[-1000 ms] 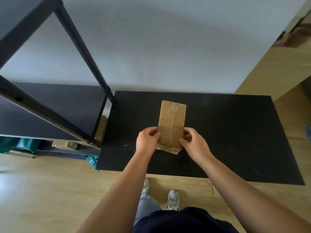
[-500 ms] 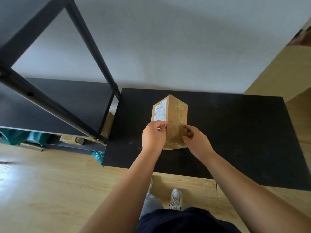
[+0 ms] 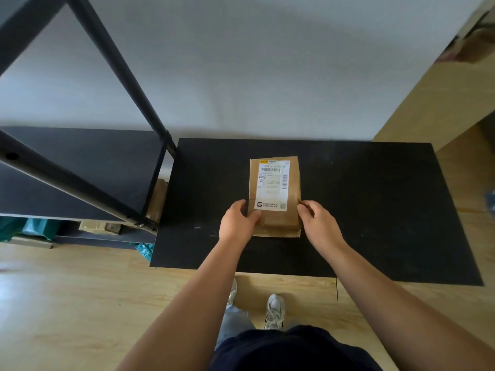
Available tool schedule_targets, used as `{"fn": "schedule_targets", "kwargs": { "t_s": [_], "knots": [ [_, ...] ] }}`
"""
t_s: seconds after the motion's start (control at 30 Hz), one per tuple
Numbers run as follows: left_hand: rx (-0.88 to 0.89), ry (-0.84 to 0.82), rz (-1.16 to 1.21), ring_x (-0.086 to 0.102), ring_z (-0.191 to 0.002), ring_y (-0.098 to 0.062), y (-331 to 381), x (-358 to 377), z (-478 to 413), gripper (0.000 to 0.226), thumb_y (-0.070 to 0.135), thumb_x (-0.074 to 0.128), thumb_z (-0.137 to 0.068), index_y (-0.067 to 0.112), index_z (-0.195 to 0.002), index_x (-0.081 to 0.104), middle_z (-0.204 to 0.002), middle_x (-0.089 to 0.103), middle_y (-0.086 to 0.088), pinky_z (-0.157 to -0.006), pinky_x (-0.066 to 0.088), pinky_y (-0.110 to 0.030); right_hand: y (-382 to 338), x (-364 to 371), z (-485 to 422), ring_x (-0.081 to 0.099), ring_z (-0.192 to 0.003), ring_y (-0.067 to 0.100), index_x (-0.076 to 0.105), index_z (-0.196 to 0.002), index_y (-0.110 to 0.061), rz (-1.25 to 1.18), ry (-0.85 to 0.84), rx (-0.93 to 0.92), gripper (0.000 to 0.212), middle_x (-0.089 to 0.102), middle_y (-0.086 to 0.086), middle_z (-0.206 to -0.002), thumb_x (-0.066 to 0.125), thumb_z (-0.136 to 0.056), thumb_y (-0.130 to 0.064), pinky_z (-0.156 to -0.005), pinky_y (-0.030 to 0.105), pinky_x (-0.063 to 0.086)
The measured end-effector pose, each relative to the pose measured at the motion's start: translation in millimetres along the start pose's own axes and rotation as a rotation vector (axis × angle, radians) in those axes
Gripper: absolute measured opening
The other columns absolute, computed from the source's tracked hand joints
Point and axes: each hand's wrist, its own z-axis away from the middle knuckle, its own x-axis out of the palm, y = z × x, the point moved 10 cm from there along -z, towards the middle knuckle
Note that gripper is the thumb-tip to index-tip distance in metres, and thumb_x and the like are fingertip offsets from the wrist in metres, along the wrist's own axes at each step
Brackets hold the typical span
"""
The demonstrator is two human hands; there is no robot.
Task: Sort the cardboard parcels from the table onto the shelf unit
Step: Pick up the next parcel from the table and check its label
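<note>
At frame centre, my left hand [image 3: 237,222] and right hand [image 3: 318,223] pinch the parcel [image 3: 275,196] sides; it points away, shelf unit [image 3: 80,167] lies left.

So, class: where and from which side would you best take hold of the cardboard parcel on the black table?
Probably by its two long side edges near the end closest to the person, one hand from each side. The cardboard parcel lies flat, label up, long axis pointing away, so those edges are exposed. The left hand and right hand already bracket it there, above the black table.
</note>
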Motion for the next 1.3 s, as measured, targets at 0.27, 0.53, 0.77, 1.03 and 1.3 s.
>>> {"fn": "schedule_targets", "kwargs": {
  "t_s": [0.27,0.53,0.77,1.03,1.3],
  "knots": [
    [-0.003,-0.058,0.02,0.061,-0.113,-0.018,1.9,10.5,-3.1,0.056,0.028,0.069,-0.089,0.016,-0.141,0.052,-0.133,0.062,-0.002,-0.079,0.048,-0.026,10.1,6.4,-3.4,0.058,-0.119,0.021,0.045,-0.143,-0.016,0.028,-0.07,0.056,0.05,0.057,0.004,-0.136,0.054,-0.098,-0.034,-0.078,0.025,0.044],
    [-0.089,-0.188,0.027,0.057,-0.124,-0.025,-1.2,23.3,-7.0,0.062,0.04,0.057,-0.096,0.015,-0.151,0.041,-0.144,0.055,-0.005,-0.097,0.051,-0.038,8.5,15.6,-6.6,0.058,-0.119,0.023,0.042,-0.147,-0.014,0.052,-0.182,0.101,0.056,0.057,0.006,-0.138,0.053,-0.098,-0.039,-0.077,0.026,0.043],
    [-0.11,-0.219,0.151,0.058,-0.11,-0.017,-2.4,28.3,8.6,0.047,0.032,0.052,-0.1,0.016,-0.144,0.049,-0.134,0.061,-0.003,-0.081,0.046,-0.029,16.3,15.0,-1.1,0.058,-0.119,0.023,0.045,-0.142,-0.012,-0.066,-0.199,0.157,0.061,0.057,0.006,-0.137,0.063,-0.091,-0.04,-0.082,0.03,0.046],
    [-0.126,-0.158,0.375,0.06,-0.101,-0.011,2.1,9.0,36.7,0.048,0.036,0.063,-0.094,0.018,-0.137,0.054,-0.122,0.063,0.002,-0.07,0.046,-0.02,7.3,-4.6,14.2,0.055,-0.092,0.013,0.05,-0.127,-0.015,-0.157,-0.113,0.136,0.055,0.058,-0.001,-0.112,0.064,-0.087,-0.05,-0.062,0.025,0.042],
    [0.02,-0.072,0.558,0.062,-0.111,-0.017,45.8,-44.0,53.0,0.05,0.029,0.074,-0.085,0.023,-0.132,0.06,-0.121,0.066,0.001,-0.092,0.055,-0.035,-47.9,-43.4,37.8,0.058,-0.104,0.015,0.049,-0.131,-0.019,-0.346,-0.059,0.02,0.055,0.059,-0.002,-0.121,0.07,-0.085,-0.041,-0.073,0.025,0.048]
  ]
}}
